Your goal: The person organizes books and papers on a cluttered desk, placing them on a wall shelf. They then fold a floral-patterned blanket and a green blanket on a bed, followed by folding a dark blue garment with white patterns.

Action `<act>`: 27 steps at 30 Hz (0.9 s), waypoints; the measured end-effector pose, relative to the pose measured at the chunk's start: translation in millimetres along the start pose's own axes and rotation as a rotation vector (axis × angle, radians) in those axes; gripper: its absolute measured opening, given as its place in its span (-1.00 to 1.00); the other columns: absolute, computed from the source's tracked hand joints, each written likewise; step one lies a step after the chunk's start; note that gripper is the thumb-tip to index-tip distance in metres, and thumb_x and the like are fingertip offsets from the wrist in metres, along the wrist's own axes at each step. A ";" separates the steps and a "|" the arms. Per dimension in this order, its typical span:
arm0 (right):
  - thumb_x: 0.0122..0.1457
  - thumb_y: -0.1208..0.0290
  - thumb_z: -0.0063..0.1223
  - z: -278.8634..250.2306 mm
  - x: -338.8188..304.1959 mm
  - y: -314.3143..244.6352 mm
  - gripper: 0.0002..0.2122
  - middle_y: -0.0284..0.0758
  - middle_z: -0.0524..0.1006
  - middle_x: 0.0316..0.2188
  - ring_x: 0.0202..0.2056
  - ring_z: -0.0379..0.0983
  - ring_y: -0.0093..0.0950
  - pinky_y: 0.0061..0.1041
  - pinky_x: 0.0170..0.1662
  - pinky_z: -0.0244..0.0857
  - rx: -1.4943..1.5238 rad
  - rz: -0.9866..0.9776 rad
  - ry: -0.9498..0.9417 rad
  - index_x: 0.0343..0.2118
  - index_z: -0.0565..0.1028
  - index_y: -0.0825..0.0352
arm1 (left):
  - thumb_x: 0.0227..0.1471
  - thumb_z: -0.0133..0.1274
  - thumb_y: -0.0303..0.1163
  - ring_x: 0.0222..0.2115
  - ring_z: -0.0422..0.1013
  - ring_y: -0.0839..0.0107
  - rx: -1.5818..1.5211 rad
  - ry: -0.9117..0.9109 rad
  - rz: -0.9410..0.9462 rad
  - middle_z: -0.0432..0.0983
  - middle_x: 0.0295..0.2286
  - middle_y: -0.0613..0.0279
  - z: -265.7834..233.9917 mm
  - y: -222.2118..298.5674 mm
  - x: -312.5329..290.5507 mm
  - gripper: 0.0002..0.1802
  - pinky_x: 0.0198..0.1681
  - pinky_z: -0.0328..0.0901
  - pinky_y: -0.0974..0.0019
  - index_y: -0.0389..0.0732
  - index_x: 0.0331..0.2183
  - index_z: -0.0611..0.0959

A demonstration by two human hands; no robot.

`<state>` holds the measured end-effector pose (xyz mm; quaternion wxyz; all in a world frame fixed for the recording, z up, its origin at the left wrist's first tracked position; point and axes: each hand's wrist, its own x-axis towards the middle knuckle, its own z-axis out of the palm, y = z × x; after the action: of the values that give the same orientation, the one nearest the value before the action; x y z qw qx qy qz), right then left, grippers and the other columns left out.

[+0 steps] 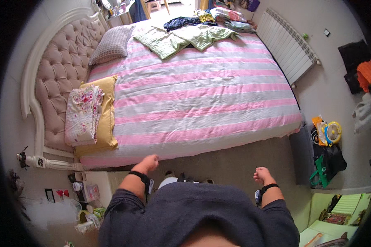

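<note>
I stand at the side of a bed covered by a pink, grey and white striped duvet (pixel 202 94). My left hand (pixel 149 162) is closed into a fist just below the duvet's near edge, holding nothing. My right hand (pixel 261 174) is also curled shut and empty, over the beige carpet (pixel 243 164), clear of the bed. Both wrists wear black bands. A yellow pillow (pixel 107 119) lies at the head end with a folded floral cloth (pixel 83 115) on top of it. A grey patterned pillow (pixel 111 44) lies further along the tufted headboard (pixel 57 78).
Green garments (pixel 181 39) and other clothes are spread on the bed's far side. A white radiator (pixel 290 45) runs along the right wall. Bags and a yellow toy (pixel 329 144) sit by the foot of the bed. A cluttered bedside stand (pixel 86 197) is at lower left.
</note>
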<state>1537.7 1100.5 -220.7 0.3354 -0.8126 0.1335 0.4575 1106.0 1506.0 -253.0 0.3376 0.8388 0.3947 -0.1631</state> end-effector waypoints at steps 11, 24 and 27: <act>0.08 0.52 -0.19 -1.4 -17.5 -229.7 -0.72 -0.34 0.41 -0.48 -0.54 0.36 -0.57 -0.58 -0.54 0.24 -0.041 -0.347 0.039 -0.10 0.30 0.35 | -0.11 -0.04 -0.32 -0.11 0.31 0.06 -0.141 0.289 -0.245 0.36 -0.14 -0.13 -135.7 -27.0 195.7 -0.54 -0.04 0.21 0.19 -0.26 -0.11 0.43; -0.01 0.34 -0.06 277.8 117.1 -516.3 -0.66 -0.11 0.39 -0.15 -0.12 0.31 -0.15 -0.28 -0.06 0.23 -1.241 -0.925 0.364 -0.13 0.39 0.30 | -0.36 0.21 0.15 0.18 -0.38 -0.05 -0.373 0.108 -0.956 -0.48 0.18 -0.01 -203.2 -60.8 383.8 0.26 0.16 -0.27 -0.14 0.08 0.18 -0.24; 0.00 0.29 -0.03 374.3 162.6 -577.2 -0.59 -0.13 0.33 -0.09 -0.09 0.30 -0.16 -0.27 -0.06 0.22 -1.260 -1.019 0.359 -0.04 0.31 0.21 | -0.56 0.29 0.22 0.15 -0.56 -0.20 -0.499 -0.004 -0.945 -0.68 0.13 -0.10 -202.9 -71.3 411.7 0.53 0.14 -0.35 -0.20 0.01 0.13 -0.48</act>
<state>1684.0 1791.6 -245.3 -0.0428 -0.8698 -0.4808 0.1019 1313.9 1907.1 -360.7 0.4176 0.4635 0.7554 -0.2001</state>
